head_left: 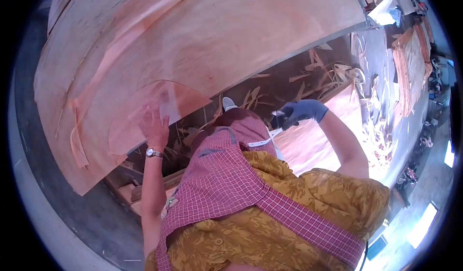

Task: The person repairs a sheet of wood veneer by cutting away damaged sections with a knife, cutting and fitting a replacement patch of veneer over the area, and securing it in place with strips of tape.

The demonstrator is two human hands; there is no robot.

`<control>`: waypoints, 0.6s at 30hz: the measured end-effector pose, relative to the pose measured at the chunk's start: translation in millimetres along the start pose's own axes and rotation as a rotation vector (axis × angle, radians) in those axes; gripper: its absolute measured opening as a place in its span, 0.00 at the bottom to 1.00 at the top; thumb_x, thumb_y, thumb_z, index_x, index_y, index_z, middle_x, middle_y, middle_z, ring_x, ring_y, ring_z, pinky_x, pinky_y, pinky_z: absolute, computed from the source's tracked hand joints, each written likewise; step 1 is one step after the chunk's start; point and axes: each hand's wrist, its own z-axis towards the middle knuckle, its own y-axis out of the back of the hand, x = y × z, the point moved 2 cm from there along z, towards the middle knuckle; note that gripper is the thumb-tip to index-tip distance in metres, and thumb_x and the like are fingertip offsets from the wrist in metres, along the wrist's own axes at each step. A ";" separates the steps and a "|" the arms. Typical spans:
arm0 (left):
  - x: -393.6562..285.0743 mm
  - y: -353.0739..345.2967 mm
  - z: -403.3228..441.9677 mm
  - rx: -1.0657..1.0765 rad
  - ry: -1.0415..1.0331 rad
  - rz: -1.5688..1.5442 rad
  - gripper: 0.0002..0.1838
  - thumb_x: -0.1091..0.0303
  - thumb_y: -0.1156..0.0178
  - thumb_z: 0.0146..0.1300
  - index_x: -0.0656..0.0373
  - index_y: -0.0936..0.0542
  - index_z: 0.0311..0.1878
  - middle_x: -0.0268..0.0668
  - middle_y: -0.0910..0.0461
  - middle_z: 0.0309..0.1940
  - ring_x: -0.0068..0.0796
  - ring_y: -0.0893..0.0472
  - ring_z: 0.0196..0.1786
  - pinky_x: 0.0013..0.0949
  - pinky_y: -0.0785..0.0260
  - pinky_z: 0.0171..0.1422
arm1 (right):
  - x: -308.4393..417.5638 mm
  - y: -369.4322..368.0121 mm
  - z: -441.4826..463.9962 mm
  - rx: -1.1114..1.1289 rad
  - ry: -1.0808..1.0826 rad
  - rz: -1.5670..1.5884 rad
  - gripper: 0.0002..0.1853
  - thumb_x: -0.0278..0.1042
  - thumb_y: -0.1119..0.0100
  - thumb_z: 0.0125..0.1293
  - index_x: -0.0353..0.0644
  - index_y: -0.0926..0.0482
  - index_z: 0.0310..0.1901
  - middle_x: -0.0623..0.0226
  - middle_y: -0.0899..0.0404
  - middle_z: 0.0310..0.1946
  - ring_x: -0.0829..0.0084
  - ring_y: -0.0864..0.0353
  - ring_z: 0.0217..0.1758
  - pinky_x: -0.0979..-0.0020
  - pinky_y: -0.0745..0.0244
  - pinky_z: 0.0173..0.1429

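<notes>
My left hand point(155, 124), bare and with a watch point(154, 152) at the wrist, lies with fingers spread on a thin reddish veneer piece point(128, 121) at the near edge of a large wood sheet point(212, 35). To the right, my right hand point(295, 115) wears a dark blue-grey glove. Its fingers are curled round something small with a shiny tip, too small to name. A white strip point(264, 141) hangs just below the glove, over the checked apron point(217, 174).
Torn veneer scraps point(337, 76) litter the dark floor beyond the sheet's edge. A pale reddish sheet point(313, 138) lies under my right arm. Stacked veneer point(410, 68) stands at the far right. A shoe point(228, 103) shows below the sheet.
</notes>
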 end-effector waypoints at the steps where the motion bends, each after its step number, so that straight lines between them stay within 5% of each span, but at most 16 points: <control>1: -4.8 1.7 -0.6 0.022 0.004 -0.006 0.41 0.55 0.38 0.64 0.42 0.44 0.78 0.39 0.45 0.78 0.40 0.49 0.80 0.59 0.63 0.81 | 21.2 3.4 -16.9 -0.039 -0.005 0.179 0.20 0.31 0.28 0.59 0.40 0.21 0.52 0.72 0.20 0.31 0.83 0.23 0.30 0.78 0.28 0.31; 4: -12.3 7.9 -1.7 0.054 0.002 -0.020 0.41 0.56 0.38 0.64 0.41 0.44 0.78 0.38 0.46 0.78 0.39 0.49 0.81 0.59 0.63 0.81 | 46.4 26.6 -32.0 -0.176 -0.036 0.238 0.17 0.31 0.31 0.62 0.39 0.21 0.52 0.70 0.19 0.33 0.81 0.22 0.30 0.77 0.26 0.32; 8: -16.6 10.8 -3.0 0.016 0.002 -0.046 0.41 0.57 0.38 0.64 0.41 0.44 0.78 0.37 0.46 0.78 0.38 0.50 0.81 0.59 0.62 0.80 | 70.3 34.6 -20.1 -0.320 0.264 0.505 0.17 0.38 0.32 0.65 0.42 0.21 0.52 0.72 0.19 0.34 0.82 0.23 0.33 0.77 0.26 0.36; 12: -16.8 13.2 -12.9 0.013 -0.005 -0.145 0.41 0.58 0.37 0.62 0.43 0.43 0.78 0.37 0.46 0.78 0.38 0.50 0.81 0.58 0.61 0.81 | 115.9 27.9 -15.4 -0.481 0.509 0.238 0.13 0.41 0.35 0.69 0.43 0.20 0.48 0.74 0.19 0.33 0.83 0.23 0.33 0.78 0.29 0.35; 18: -72.5 1.2 -17.1 -0.025 -0.267 -0.204 0.44 0.59 0.34 0.58 0.54 0.41 0.77 0.41 0.45 0.78 0.43 0.49 0.80 0.53 0.58 0.81 | 170.5 -18.4 -29.8 -0.601 0.489 -0.107 0.11 0.37 0.37 0.70 0.40 0.17 0.47 0.78 0.22 0.28 0.88 0.28 0.30 0.80 0.33 0.32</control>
